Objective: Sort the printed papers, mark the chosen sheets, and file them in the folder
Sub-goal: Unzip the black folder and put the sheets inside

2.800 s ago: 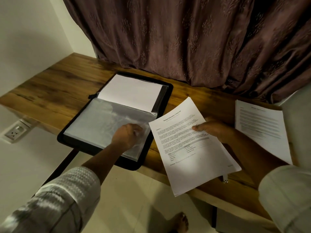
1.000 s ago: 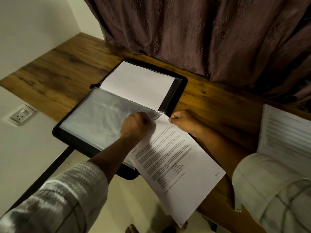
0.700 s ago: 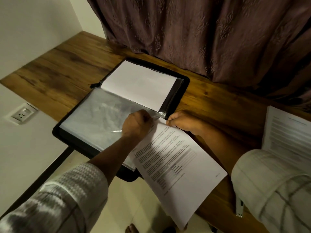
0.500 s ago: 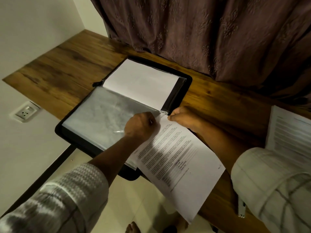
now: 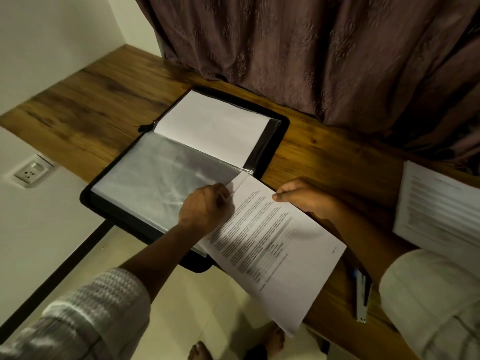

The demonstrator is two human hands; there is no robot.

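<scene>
A black zip folder [image 5: 279,131] lies open on the wooden desk [image 5: 91,110]. Its far half holds a white sheet [image 5: 213,126]; its near half shows a clear plastic sleeve [image 5: 161,183]. My left hand [image 5: 205,206] pinches the sleeve's right edge. My right hand [image 5: 304,196] holds the top edge of a printed sheet [image 5: 275,248], whose top corner lies at the sleeve's opening. The rest of the sheet hangs over the desk's front edge.
A second pile of printed papers [image 5: 439,211] lies at the right. A pen [image 5: 361,294] rests near the desk's front edge by my right sleeve. A brown curtain [image 5: 311,48] hangs behind. A wall socket [image 5: 32,171] sits below the desk at left.
My right hand brought the printed sheet left from mid-desk to the sleeve's opening, then slid back along the sheet's top edge. My left hand stayed at the sleeve's edge.
</scene>
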